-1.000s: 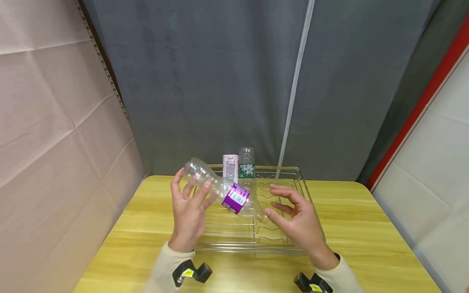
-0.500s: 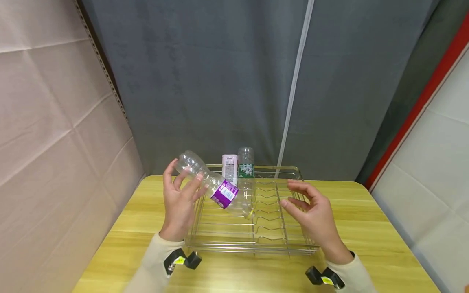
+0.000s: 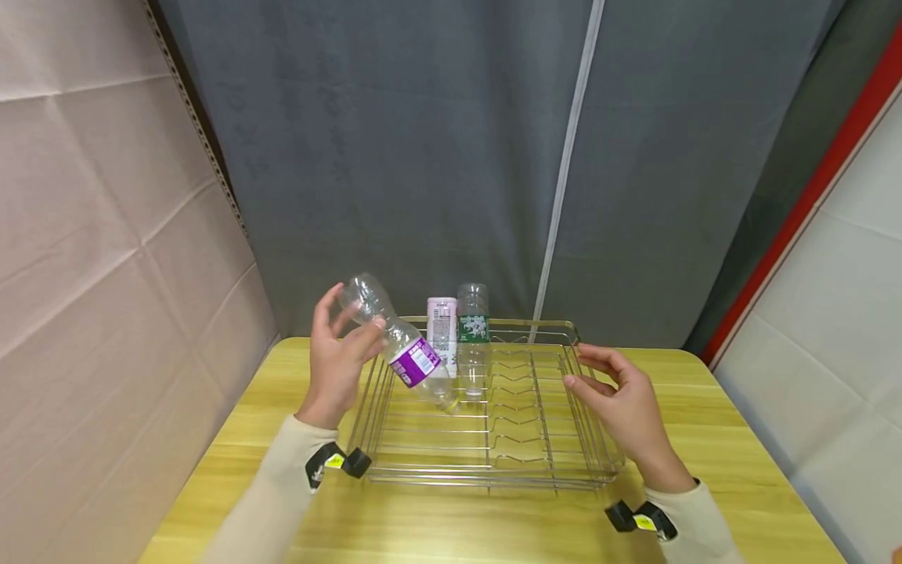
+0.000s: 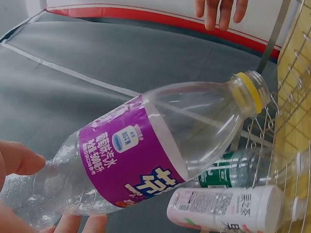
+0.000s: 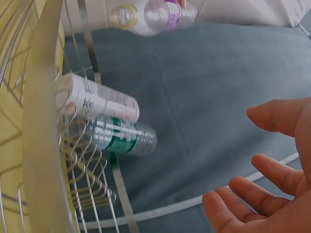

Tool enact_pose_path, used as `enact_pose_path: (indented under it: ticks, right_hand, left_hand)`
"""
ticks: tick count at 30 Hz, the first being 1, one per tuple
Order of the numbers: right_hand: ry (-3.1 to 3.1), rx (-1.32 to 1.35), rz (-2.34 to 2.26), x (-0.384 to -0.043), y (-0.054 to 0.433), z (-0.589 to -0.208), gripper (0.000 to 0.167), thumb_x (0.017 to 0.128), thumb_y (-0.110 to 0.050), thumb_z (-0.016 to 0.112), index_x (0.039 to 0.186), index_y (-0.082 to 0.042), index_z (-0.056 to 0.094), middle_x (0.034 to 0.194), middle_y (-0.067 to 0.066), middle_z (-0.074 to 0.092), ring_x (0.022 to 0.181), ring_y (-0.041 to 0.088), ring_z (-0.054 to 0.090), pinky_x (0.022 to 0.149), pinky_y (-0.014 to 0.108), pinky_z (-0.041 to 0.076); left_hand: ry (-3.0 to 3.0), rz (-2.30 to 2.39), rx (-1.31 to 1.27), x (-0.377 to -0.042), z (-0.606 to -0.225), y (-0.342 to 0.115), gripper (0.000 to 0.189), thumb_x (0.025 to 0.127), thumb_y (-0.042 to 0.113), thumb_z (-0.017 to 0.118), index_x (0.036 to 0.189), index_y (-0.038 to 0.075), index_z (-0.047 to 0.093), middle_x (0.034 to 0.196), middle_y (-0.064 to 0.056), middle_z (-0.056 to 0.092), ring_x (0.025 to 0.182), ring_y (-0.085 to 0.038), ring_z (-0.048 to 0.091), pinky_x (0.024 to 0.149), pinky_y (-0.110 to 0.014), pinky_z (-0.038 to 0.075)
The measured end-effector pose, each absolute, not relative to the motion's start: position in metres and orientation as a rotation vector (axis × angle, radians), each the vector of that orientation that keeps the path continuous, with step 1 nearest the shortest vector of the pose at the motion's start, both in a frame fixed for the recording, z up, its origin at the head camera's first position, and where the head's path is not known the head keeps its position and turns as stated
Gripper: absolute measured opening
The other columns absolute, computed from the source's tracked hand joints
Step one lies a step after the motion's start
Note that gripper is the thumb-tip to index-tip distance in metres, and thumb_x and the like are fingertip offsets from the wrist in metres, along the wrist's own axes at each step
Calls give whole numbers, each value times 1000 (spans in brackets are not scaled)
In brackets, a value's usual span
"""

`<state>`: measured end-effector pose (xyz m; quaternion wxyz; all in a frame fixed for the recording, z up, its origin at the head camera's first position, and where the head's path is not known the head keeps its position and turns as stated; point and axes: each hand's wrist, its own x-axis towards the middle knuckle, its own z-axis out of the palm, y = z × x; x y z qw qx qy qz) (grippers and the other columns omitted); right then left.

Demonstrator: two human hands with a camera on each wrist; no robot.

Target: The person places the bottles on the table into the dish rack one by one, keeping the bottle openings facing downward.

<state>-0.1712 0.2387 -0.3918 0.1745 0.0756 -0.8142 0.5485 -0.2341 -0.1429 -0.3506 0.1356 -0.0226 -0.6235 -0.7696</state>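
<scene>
My left hand [image 3: 338,352] grips a clear plastic bottle [image 3: 416,362] by its base end, thumb on one side and fingers on the other. The bottle has a purple label and a yellow ring at its uncapped neck [image 4: 250,92]. It slants neck-down to the right over the left half of a wire dish rack [image 3: 486,471]. Two more bottles stand neck-down at the rack's back: a pink-and-white one [image 3: 441,325] and a clear one with a green label [image 3: 474,329]. My right hand [image 3: 623,399] holds nothing, its fingers loosely bent beside the rack's right rim.
The rack has wavy wire dividers [image 3: 514,407] along its middle and sits on a wood-grain table [image 3: 705,470]. A grey curtain [image 3: 423,157] hangs behind the table. Pale cloth [image 3: 127,274] closes off the left side, and a white panel [image 3: 838,352] the right.
My left hand has carried the purple-labelled bottle left and up, and the bottle now slants more steeply. My right hand has drawn away from the bottle's neck toward the rack's right side.
</scene>
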Motion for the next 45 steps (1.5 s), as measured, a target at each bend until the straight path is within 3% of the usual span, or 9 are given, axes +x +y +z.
enact_pose_path:
  ticks: [7,15,25,29,32,33,36,39,45]
  right_hand:
    - [-2410,121,1482,-177,252,-400,50,102,-30,73,144,-8,59,145,11,61,122,-1,58,91,3,50]
    - [-2477,38,1449,-188,268,-415,55,104,-30,70,148,-1,55,151,21,56,136,35,55,89,-3,43]
    - [-2568,-4,1421,-191,281,-430,58,106,-32,66,152,0,50,154,23,53,140,40,51,89,-2,41]
    - [-2640,-34,1370,-192,284,-436,58,107,-29,65,154,0,49,155,25,52,140,42,52,105,27,55]
    - [-2671,-49,1337,-193,285,-441,57,107,-26,65,153,2,49,154,27,53,138,44,55,111,54,52]
    - [-2676,-52,1335,-193,286,-442,56,107,-26,65,153,2,49,154,27,53,137,44,55,110,54,53]
    - [-2693,-61,1342,-193,287,-444,55,107,-22,63,153,3,48,153,28,54,135,44,58,101,31,56]
    - [-2694,-84,1380,-193,287,-446,52,108,-19,62,153,4,49,151,28,55,133,42,59,87,10,48]
    - [-2659,-142,1441,-193,286,-449,44,106,-13,63,146,5,58,140,27,64,122,34,64,82,9,50]
  left_hand:
    - [-1899,-2168,-42,-254,-351,-149,86,95,2,74,162,37,33,154,-9,46,115,-21,68,88,-39,66]
    - [-1976,-2119,-25,-276,-359,-157,87,94,2,75,161,40,35,153,-10,48,114,-20,69,90,-40,65]
    - [-2142,-1928,-31,-302,-368,-161,90,92,5,77,163,41,33,157,-12,47,129,-34,65,89,-40,66]
    - [-2208,-1856,-34,-312,-373,-160,92,91,5,78,163,41,33,160,-14,47,131,-38,64,95,-48,63]
    - [-2242,-1812,-43,-319,-376,-158,92,91,5,78,164,40,33,161,-15,47,130,-39,65,99,-52,62]
    - [-2252,-1800,-46,-322,-377,-158,92,91,6,78,164,40,33,161,-15,47,129,-39,66,99,-52,61]
    - [-2274,-1765,-50,-330,-380,-157,91,91,8,79,164,39,34,162,-16,47,129,-39,66,100,-53,61]
    - [-2290,-1732,-51,-337,-385,-155,92,90,9,80,165,35,34,162,-17,47,129,-40,66,101,-55,60]
    - [-2369,-1640,-40,-349,-395,-152,92,88,11,81,165,32,35,162,-18,47,127,-39,68,99,-53,61]
